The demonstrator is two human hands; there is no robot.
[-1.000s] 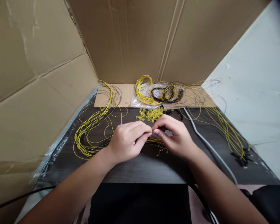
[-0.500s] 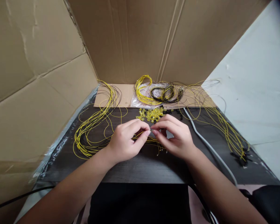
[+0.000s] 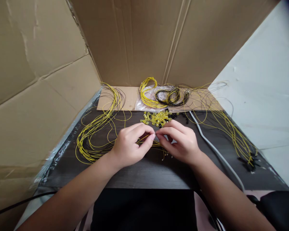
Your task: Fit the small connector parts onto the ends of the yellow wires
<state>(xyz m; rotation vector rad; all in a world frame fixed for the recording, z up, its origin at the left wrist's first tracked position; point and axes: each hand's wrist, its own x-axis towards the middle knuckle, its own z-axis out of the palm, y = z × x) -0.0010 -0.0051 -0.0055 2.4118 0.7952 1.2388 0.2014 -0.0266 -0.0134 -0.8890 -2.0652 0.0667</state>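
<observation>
My left hand (image 3: 132,144) pinches a thin yellow wire (image 3: 142,138) near its end, thumb against forefinger. Facing it, my right hand (image 3: 180,139) has its thumb and forefinger pressed together at the tip of that wire, almost touching the left fingertips. What lies between the right fingertips is too small to make out. Below the hands, the ends of a bundle of yellow wires (image 3: 160,146) lie on the dark table, tipped with small metal ends. Just beyond the fingers is a pile of small yellow plastic caps (image 3: 159,118), with black pieces (image 3: 167,113) mixed in.
Long yellow and black wires (image 3: 86,141) loop over the table's left side. Coiled wires (image 3: 146,99) rest on a plastic bag at the back. Right of my hands run a grey cable (image 3: 214,147) and another wire bundle (image 3: 238,141) with black ends. Cardboard walls (image 3: 139,41) stand behind and left.
My right fingertips have shifted very slightly at the wire's end, and the small bit showing between the hands is less visible. The left hand stays in place.
</observation>
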